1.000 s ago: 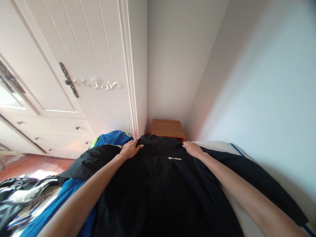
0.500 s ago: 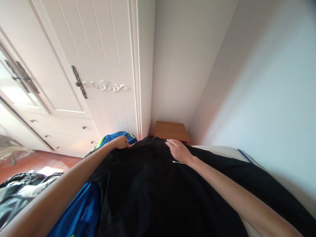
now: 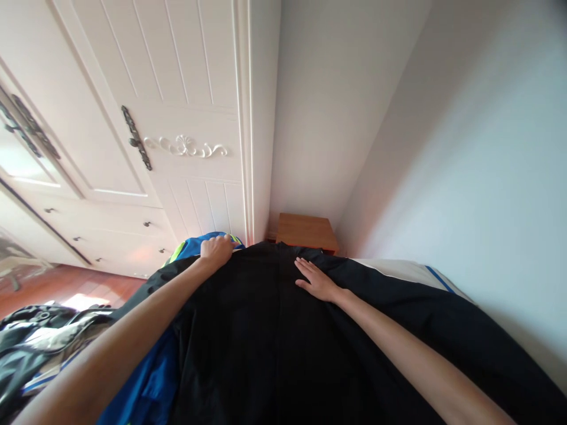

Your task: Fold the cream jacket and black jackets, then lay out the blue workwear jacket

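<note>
Curls left hand [image 3: 217,251] against black jacket [image 3: 239,330]; cannot tell if pinching. Lays right hand [image 3: 317,281] on its front, fingers straight, thumb apart.

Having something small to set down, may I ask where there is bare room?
The nightstand's visible top, between wardrobe, wall and jacket; also a floor patch between wardrobe and clothes pile. Crowded up front: the jacket lies over blue cloth, left hand at its edge, right hand on top.
</note>
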The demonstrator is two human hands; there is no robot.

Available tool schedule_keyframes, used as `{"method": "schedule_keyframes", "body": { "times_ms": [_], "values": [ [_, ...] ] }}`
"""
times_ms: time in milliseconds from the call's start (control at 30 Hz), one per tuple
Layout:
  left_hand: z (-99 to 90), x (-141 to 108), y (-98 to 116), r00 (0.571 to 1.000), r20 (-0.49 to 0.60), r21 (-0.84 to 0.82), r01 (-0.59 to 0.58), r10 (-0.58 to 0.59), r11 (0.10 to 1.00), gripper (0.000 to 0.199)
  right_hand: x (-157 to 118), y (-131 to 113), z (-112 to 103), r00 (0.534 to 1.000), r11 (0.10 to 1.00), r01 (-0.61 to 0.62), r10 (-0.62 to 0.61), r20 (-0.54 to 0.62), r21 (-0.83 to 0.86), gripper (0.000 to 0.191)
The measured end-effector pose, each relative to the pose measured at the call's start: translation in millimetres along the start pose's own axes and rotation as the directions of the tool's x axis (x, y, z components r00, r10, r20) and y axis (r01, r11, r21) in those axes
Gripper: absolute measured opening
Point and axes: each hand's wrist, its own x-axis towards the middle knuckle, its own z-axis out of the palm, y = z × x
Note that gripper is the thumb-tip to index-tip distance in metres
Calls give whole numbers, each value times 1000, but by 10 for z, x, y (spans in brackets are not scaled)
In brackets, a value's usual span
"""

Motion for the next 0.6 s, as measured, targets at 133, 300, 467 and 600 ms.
{"method": "schedule_keyframes", "body": {
  "times_ms": [133, 300, 467, 600],
  "values": [
    [106, -1, 209, 901, -66, 33, -428, 430, 903, 62, -71, -8, -198, 976, 984, -100, 68, -206, -150, 62],
    [636, -54, 264, 839, 21, 44, -543, 543, 838, 73, -111, 258, -460, 847, 802, -531, 498, -185, -275, 58],
    [1044, -91, 147, 859, -73, -34, -510, 507, 859, 78, -354, 576, -787, 831, 795, -550, 552, -72, -255, 25],
    [1114, -60, 116, 882, -148, -177, -468, 447, 866, 77, -660, 618, -1067, 862, 824, -507, 491, -127, -253, 20]
  ]
}}
